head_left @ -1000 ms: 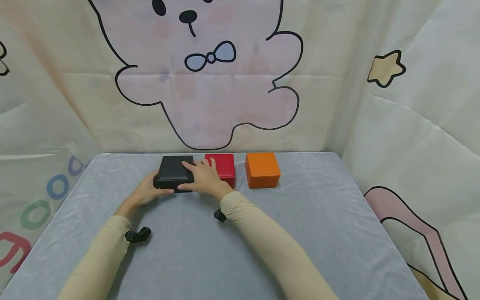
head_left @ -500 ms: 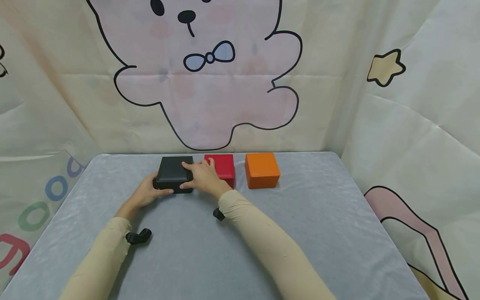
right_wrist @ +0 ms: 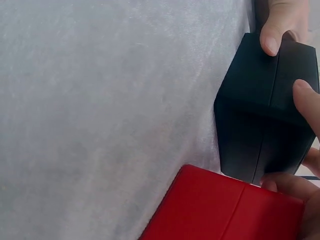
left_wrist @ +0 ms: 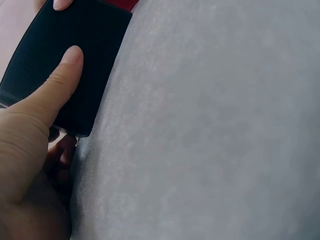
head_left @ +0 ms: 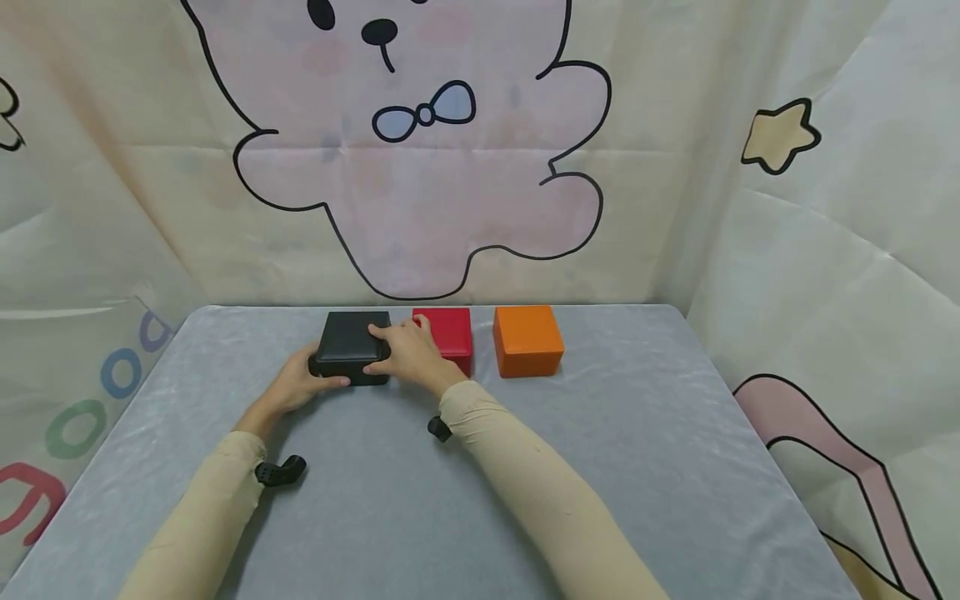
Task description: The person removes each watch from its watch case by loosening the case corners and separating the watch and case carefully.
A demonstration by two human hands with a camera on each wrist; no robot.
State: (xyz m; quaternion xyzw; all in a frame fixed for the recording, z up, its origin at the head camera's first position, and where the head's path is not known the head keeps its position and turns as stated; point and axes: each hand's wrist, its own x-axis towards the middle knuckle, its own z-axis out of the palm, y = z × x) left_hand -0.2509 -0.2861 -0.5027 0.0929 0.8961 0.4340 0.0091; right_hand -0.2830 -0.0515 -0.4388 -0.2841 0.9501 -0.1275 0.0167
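Observation:
A black box (head_left: 351,332) with a smooth padded top stands at the back left of the table. Its left side is gripped by my left hand (head_left: 291,385), whose thumb lies across the front face in the left wrist view. My right hand (head_left: 414,357) holds the box's right side. In the right wrist view, the right thumb (right_wrist: 306,97) presses the front above a straight seam (right_wrist: 274,85) that runs around the box. Other right fingers (right_wrist: 295,186) reach along the side between the black box and a red box (head_left: 452,329). The far side is hidden.
Right of the red box stands an orange box (head_left: 528,333), set apart by a small gap. A grey cloth (head_left: 420,517) covers the table. Behind the boxes, past the table's back edge, hangs a curtain (head_left: 637,233) with cartoon drawings.
Both hands stay on the black box with almost no movement. The head view has shifted very slightly.

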